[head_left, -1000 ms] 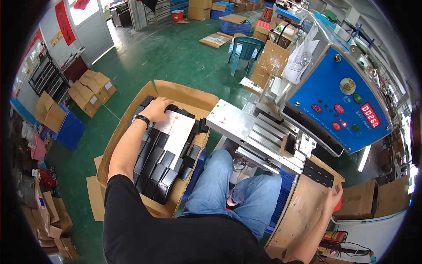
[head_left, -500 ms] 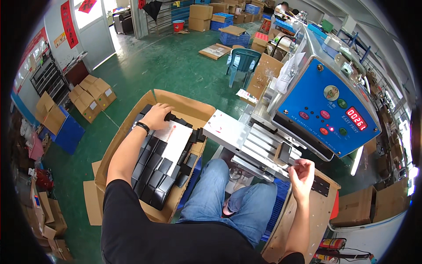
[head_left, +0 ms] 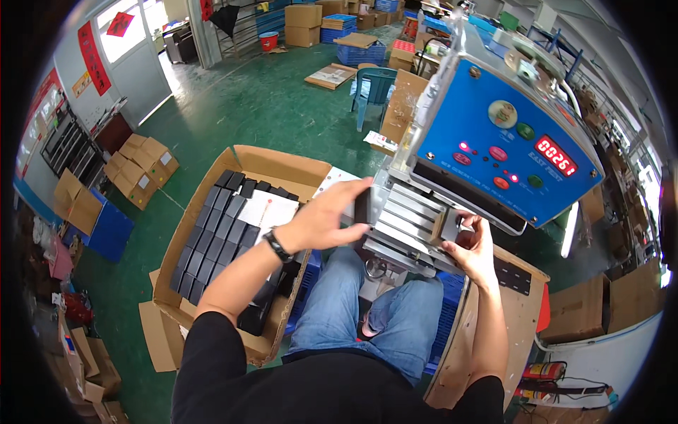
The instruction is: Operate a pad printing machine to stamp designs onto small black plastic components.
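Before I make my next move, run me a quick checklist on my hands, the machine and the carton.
1. Left hand has its piece: ok, a black piece is between thumb and fingers.
2. Tan holder free: not ok, a second black piece is at it.
3. Right hand gripping that second piece firmly: cannot tell, its fingers are there but the grip is partly hidden.
4. Right hand away from the holder: not ok, it is right beside it.
5. Red display lit: ok, digits glow on the blue panel.
6. Carton stocked: ok, black boxes lie in rows.
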{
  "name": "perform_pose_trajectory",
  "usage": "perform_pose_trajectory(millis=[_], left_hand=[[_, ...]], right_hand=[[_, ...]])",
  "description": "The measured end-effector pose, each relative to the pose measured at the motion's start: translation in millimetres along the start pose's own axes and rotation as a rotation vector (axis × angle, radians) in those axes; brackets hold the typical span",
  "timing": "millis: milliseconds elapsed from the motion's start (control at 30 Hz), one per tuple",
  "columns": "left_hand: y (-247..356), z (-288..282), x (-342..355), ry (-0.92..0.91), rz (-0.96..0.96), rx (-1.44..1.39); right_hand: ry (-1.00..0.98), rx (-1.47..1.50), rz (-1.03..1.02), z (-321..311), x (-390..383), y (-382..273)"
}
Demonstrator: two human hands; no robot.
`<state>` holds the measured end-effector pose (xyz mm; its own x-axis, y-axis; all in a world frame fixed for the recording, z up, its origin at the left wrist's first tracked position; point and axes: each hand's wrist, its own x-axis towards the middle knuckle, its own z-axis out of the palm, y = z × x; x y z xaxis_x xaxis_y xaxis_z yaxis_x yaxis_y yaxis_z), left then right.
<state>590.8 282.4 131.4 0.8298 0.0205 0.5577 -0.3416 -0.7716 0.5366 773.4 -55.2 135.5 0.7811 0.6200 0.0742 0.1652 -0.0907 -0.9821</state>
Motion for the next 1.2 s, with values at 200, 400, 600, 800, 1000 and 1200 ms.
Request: perform_pose_trajectory(millis=[200, 400, 600, 800, 1000, 1200], left_hand=[[44.7, 83.0, 70.1, -0.123, 0.337, 0.047], [37.2, 116.8, 88.8, -0.373, 0.245, 0.108], [53.9, 119.1, 110.9, -0.354, 0.43, 0.177], [70.3, 109.9, 114.7, -0.45, 0.328, 0.188], [84.5, 103.6, 117.4, -0.491, 0.352, 0.295], [75.4, 112.2, 117.4, -0.495, 0.362, 0.307]], right_hand=[[0.204, 0.024, -0.321, -22.9, -47.0, 23.4], [0.54, -0.156, -0.119, -127.4, -127.5, 75.1], [1.11, -0.514, 0.197, -295.2, -173.4, 196.3], [1.227, -0.648, 0.396, -358.4, -143.8, 236.3], [1.184, -0.678, 0.51, -352.0, -86.8, 232.0], [1.269, -0.51, 0.472, -349.0, -89.2, 225.5]])
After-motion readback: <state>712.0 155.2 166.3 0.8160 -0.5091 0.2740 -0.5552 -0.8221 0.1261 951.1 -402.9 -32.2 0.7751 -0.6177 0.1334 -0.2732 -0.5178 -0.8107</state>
